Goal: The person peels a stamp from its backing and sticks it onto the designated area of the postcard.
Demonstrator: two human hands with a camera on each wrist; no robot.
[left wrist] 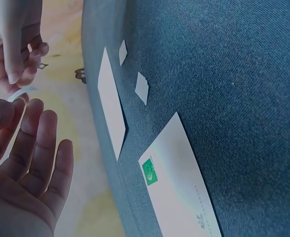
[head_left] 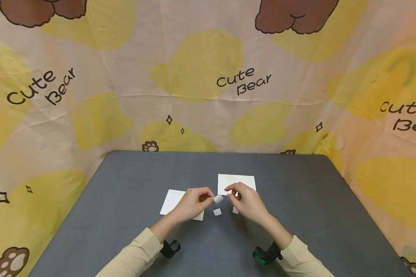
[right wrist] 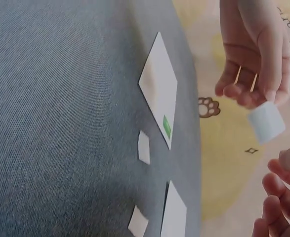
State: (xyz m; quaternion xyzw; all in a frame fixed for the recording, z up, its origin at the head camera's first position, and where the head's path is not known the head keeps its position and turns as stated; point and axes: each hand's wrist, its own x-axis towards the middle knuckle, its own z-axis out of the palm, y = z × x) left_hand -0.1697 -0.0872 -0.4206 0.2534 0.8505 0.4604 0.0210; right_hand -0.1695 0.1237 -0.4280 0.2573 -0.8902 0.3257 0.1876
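Note:
My left hand [head_left: 194,202] pinches a small, slightly curved white paper piece [right wrist: 267,122] between thumb and fingertips, raised above the table. Close to its right, my right hand [head_left: 247,202] has loosely bent fingers with nothing visible between them. A gap separates its fingertips from the piece in the right wrist view. Under the left hand lies a white card [left wrist: 179,182] with a green stamp-like mark and a dotted line, partly covered in the head view. Behind the right hand lies a second white card [head_left: 234,179]. Two small white paper pieces, one left [head_left: 217,212] and one right [head_left: 235,210], lie in front.
A dark grey cloth-covered table [head_left: 135,173] spreads beneath everything. Behind it hangs a printed curtain [head_left: 194,65] with yellow patches and bear drawings. Each wrist wears a black band, one on the left [head_left: 170,249] and one on the right [head_left: 267,254].

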